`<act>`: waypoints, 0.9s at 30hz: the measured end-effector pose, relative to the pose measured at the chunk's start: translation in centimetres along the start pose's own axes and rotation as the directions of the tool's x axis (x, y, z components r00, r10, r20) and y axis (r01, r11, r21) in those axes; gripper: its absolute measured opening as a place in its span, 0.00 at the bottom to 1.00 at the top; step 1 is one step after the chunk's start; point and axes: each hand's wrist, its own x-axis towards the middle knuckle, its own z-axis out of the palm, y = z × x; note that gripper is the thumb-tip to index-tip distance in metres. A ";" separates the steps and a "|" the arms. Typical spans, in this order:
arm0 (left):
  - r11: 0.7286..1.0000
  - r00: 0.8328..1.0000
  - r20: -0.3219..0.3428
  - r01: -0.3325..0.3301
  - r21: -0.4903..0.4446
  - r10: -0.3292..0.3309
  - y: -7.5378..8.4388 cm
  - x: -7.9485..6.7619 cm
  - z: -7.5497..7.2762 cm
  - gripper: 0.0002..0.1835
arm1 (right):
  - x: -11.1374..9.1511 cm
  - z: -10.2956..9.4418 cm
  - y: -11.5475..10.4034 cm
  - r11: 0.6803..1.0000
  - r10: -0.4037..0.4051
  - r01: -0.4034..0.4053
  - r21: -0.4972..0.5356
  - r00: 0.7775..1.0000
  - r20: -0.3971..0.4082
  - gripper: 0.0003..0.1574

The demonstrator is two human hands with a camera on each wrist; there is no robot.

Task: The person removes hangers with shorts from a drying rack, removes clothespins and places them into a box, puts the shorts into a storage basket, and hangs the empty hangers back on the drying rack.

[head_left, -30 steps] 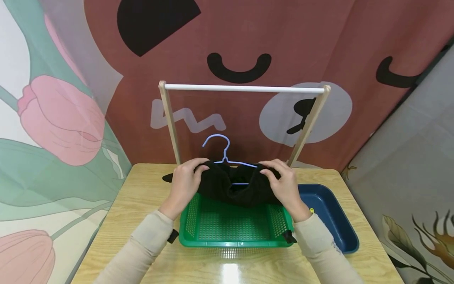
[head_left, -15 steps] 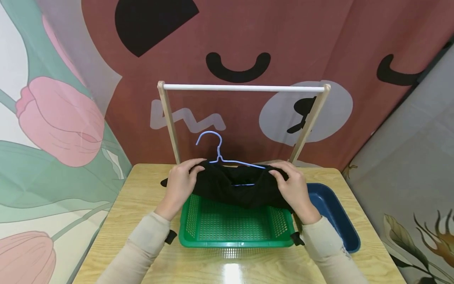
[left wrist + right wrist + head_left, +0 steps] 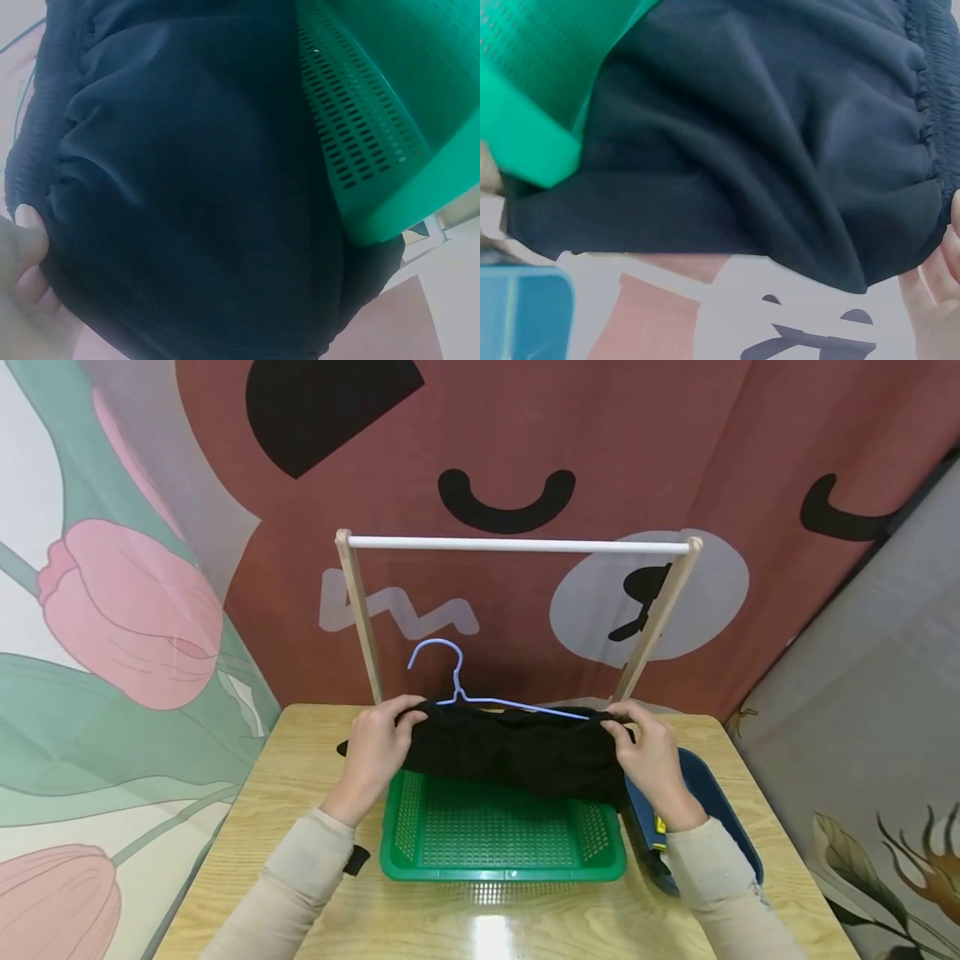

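A pair of black shorts (image 3: 510,756) with a gathered elastic waistband is stretched out sideways between my two hands, above the rear of the green basket. My left hand (image 3: 375,745) pinches the waistband's left end between thumb and fingers. At the opposite end, my right hand (image 3: 651,756) pinches the waistband too. A lilac hanger (image 3: 458,681) is partly inside the waist; its hook rises left of centre, and its right arm slopes toward the right hand. Cloth hides the hanger's lower part. In both wrist views the fabric (image 3: 195,180) hangs down in front of the basket.
The green perforated basket (image 3: 502,874) stands on the wooden table (image 3: 300,777). Behind it rises a rack with a white rail (image 3: 517,545) on wooden posts. A blue tray (image 3: 738,835) with a yellow item (image 3: 660,827) lies at right, partly under the right forearm.
My right hand has moved right and my left hand slightly left, pulling the waistband wider and flatter. The hanger's hook has shifted left, and more of its right arm shows.
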 end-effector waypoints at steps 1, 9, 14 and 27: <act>1.000 1.000 0.000 0.003 0.004 -0.003 0.0 0.0 0.0 0.07 | -0.1 -0.1 0.2 1.000 0.004 -0.004 -0.003 1.000 0.001 0.11; 1.000 1.000 -0.010 0.025 0.015 -0.025 -0.2 0.0 0.4 0.06 | -0.4 -0.5 1.1 0.999 0.006 -0.007 -0.043 1.000 -0.008 0.10; 0.997 0.997 -0.008 0.075 0.008 -0.075 -0.2 0.0 0.4 0.06 | -0.3 -0.7 1.6 0.999 0.005 -0.006 -0.034 1.000 -0.025 0.09; 0.991 0.991 -0.031 0.133 0.004 -0.132 -0.7 0.1 0.4 0.06 | -1.0 -1.5 3.0 0.996 -0.013 0.010 -0.092 0.999 -0.033 0.11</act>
